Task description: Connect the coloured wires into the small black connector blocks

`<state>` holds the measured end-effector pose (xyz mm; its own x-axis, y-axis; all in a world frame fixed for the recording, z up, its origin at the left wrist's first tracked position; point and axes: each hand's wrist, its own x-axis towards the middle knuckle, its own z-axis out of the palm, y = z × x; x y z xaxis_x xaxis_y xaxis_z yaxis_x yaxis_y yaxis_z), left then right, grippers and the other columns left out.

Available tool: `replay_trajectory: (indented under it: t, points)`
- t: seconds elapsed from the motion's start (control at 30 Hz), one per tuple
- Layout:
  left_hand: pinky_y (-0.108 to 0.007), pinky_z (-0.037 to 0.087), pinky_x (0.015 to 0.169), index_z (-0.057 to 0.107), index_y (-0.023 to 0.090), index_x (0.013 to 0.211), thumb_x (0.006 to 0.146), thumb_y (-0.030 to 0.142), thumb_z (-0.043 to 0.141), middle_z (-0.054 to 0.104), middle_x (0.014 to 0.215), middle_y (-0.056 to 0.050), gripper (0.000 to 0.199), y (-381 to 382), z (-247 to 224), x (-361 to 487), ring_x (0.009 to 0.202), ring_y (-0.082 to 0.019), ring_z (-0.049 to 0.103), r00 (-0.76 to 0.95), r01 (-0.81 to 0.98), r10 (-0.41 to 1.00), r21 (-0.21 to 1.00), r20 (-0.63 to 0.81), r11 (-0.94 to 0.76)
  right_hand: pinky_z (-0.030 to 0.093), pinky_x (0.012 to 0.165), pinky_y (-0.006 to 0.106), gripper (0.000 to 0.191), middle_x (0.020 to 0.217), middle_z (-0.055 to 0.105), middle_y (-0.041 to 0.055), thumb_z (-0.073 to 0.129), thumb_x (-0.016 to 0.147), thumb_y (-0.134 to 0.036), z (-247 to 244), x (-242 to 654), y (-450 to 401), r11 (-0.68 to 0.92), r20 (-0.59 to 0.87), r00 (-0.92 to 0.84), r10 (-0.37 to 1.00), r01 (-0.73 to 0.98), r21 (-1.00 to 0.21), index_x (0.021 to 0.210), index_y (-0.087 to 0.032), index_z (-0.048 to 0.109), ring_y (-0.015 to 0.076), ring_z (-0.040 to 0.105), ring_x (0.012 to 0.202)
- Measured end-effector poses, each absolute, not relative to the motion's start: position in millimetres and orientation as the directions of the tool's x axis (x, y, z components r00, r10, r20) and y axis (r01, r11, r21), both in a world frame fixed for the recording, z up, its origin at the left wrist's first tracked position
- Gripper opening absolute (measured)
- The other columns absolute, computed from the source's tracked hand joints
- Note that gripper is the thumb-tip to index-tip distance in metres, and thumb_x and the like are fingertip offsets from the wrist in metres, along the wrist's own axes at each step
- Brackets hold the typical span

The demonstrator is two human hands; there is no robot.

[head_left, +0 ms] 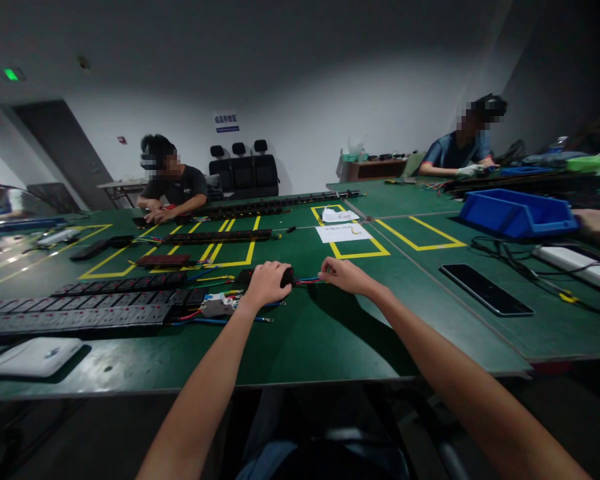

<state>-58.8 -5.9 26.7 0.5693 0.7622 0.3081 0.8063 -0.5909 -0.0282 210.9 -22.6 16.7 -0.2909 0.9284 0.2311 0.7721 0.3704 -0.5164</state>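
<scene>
A dim room with a plain, pale wall (305,127), brighter in the middle and dark toward the top and corners. On the left, a gray door (63,150) and a small, glowing green sign (11,74). At center, a white and blue notice (226,122) above a row of three black seats (243,172) with headrests. A brown cabinet (377,171) stands right of them. In front, a wide green table (300,363) bears yellow lines (365,255).

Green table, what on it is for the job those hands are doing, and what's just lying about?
For the job:
- black piece under the left hand
- coloured wires at the right hand

Probably just lying about:
- dark-screened phone
- white box at the near left
</scene>
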Motion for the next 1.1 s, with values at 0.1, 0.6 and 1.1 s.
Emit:
replay_trajectory:
  t: [0.1, 0.6, 1.1]
  points:
    - [-0.043, 0.047, 0.095, 0.059, 0.022, 0.137, 0.089, 0.042, 0.061, 0.067, 0.127, -0.01, 0.052, -5.6, 26.3, -58.7, 0.115, -0.03, 0.06, 0.571, 0.805, 0.761, -0.03, 0.307, -0.592, 0.037, 0.059, 0.026, 0.025, 0.075, 0.063, 0.001, 0.061, 0.089, -0.045, 13.3, 207.8, -16.8, 0.337, 0.281, -0.194, 0.94, 0.665, -0.667, 0.092, -0.02, 0.059, 0.0161, 0.056, 0.068]
    - [-0.043, 0.047, 0.095, 0.059, 0.023, 0.136, 0.089, 0.042, 0.061, 0.067, 0.126, -0.01, 0.051, -6.2, 27.6, -57.9, 0.115, -0.03, 0.06, 0.571, 0.805, 0.766, -0.018, 0.296, -0.593, 0.038, 0.061, 0.025, 0.015, 0.078, 0.065, 0.0007, 0.067, 0.08, -0.033, -3.9, 201.1, -11.0, 0.167, 0.258, 0.008, 0.966, 0.745, -0.646, 0.087, -0.021, 0.063, 0.016, 0.059, 0.072]
    - [-0.042, 0.046, 0.094, 0.061, 0.023, 0.131, 0.091, 0.054, 0.06, 0.068, 0.123, -0.009, 0.051, -5.8, 23.2, -56.7, 0.112, -0.029, 0.06, 0.55, 0.819, 0.765, -0.033, 0.334, -0.573, 0.032, 0.06, 0.026, 0.023, 0.088, 0.069, 0.0031, 0.063, 0.092, -0.046, 9.8, 196.6, -27.7, 0.254, 0.291, -0.135, 0.947, 0.868, -0.427, 0.1, -0.024, 0.063, 0.0193, 0.062, 0.079]
